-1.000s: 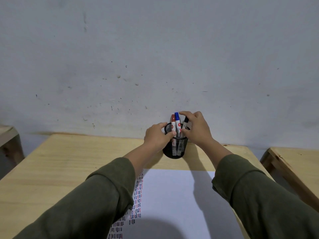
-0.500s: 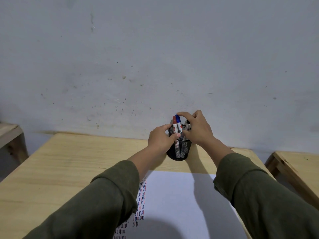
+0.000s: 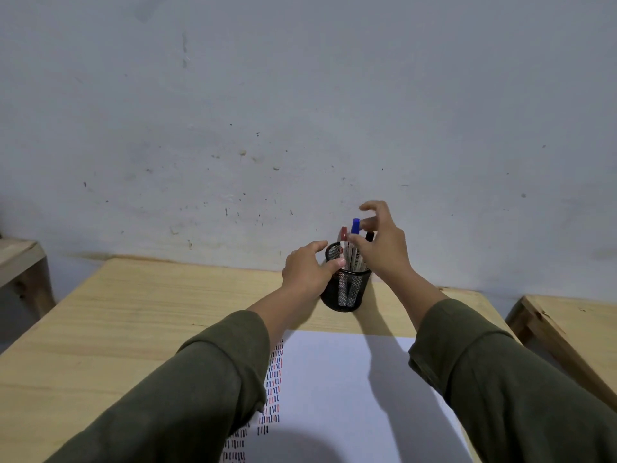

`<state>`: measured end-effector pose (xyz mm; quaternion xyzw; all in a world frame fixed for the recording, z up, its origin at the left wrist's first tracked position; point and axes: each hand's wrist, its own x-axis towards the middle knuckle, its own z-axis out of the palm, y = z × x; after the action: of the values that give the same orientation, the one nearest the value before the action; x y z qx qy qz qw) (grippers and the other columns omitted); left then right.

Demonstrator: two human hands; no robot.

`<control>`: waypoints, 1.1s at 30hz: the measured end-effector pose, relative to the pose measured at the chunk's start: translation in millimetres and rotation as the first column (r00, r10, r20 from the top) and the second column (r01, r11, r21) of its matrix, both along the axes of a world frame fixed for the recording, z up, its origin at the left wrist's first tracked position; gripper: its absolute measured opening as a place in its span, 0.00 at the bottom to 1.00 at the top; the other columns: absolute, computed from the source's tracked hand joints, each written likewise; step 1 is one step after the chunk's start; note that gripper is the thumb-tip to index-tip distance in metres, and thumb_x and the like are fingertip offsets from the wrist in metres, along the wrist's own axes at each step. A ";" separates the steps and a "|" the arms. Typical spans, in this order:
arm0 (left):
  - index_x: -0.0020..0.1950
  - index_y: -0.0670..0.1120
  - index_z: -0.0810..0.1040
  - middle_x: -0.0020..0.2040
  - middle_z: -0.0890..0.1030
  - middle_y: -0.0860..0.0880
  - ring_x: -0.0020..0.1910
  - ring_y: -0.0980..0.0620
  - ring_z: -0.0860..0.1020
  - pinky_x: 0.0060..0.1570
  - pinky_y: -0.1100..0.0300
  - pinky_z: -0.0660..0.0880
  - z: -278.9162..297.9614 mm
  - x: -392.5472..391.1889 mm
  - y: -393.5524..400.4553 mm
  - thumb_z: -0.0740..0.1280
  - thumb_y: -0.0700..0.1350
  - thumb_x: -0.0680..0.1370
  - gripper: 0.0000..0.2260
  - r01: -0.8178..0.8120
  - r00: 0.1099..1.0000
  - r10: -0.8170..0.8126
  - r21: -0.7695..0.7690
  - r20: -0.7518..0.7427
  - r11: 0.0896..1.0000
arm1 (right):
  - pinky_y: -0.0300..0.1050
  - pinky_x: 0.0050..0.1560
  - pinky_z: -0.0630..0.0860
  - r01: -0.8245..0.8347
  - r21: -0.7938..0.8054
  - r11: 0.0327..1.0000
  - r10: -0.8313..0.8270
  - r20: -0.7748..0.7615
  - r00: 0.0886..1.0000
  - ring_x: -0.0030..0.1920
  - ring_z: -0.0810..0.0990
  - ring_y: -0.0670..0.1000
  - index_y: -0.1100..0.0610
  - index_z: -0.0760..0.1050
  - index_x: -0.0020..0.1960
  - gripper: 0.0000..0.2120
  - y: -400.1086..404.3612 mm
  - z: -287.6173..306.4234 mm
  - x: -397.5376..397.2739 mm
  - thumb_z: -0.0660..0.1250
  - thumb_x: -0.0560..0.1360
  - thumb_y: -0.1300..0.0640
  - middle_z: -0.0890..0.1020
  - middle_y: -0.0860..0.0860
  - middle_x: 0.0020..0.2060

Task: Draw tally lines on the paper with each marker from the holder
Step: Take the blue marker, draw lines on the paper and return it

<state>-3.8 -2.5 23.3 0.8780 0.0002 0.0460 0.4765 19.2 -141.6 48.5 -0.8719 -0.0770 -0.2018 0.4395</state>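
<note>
A black mesh marker holder (image 3: 350, 290) stands at the back of the wooden table (image 3: 133, 312), near the wall. In it are a red marker (image 3: 343, 232), a blue marker (image 3: 355, 226) and a black marker (image 3: 369, 236). My left hand (image 3: 307, 267) grips the holder's left side, thumb on the rim. My right hand (image 3: 384, 248) is above the holder, thumb and a finger pinching the blue marker, its other fingers spread. The blue cap stands highest. White paper (image 3: 334, 379) lies in front, with rows of tally lines (image 3: 273, 379) along its left edge, partly hidden by my left sleeve.
A grey wall rises right behind the holder. A wooden bench (image 3: 20, 259) stands to the left of the table and another (image 3: 574, 329) to the right. A dark shadow falls on the near part of the paper.
My right hand has loosened from around the markers; its fingers have lifted and spread, and the blue marker stands slightly higher than the red one. My left hand stays on the holder.
</note>
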 end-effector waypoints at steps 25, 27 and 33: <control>0.49 0.50 0.82 0.45 0.83 0.51 0.46 0.55 0.77 0.47 0.62 0.71 112.2 -135.2 27.2 0.68 0.48 0.75 0.06 -0.034 0.968 0.138 -0.432 0.211 0.901 | 0.44 0.43 0.78 -0.347 0.251 0.904 0.375 -0.073 0.924 0.38 0.81 0.50 0.53 0.70 0.57 0.18 23.0 88.2 -161.3 0.72 0.71 0.61 0.84 0.57 0.42; 0.50 0.48 0.82 0.45 0.82 0.51 0.45 0.54 0.76 0.46 0.61 0.70 112.3 -148.2 33.3 0.68 0.49 0.75 0.08 -0.125 0.954 0.248 -0.532 0.166 0.837 | 0.34 0.33 0.73 -0.335 0.210 0.919 0.367 -0.137 0.920 0.31 0.79 0.45 0.54 0.70 0.60 0.20 21.4 92.2 -180.9 0.72 0.71 0.60 0.83 0.55 0.38; 0.53 0.47 0.81 0.48 0.80 0.51 0.46 0.52 0.74 0.45 0.61 0.67 102.3 -178.1 51.7 0.67 0.55 0.75 0.15 -0.302 0.919 0.393 -0.680 -0.022 0.668 | 0.39 0.37 0.68 -0.312 0.353 0.882 0.367 -0.101 0.925 0.34 0.77 0.46 0.50 0.72 0.59 0.18 16.2 87.7 -219.1 0.72 0.71 0.58 0.84 0.58 0.42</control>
<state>-182.0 49.2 125.7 0.6256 0.1541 0.1879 0.7413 -199.9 -125.4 136.2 -0.7724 -0.1575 -0.0590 0.6125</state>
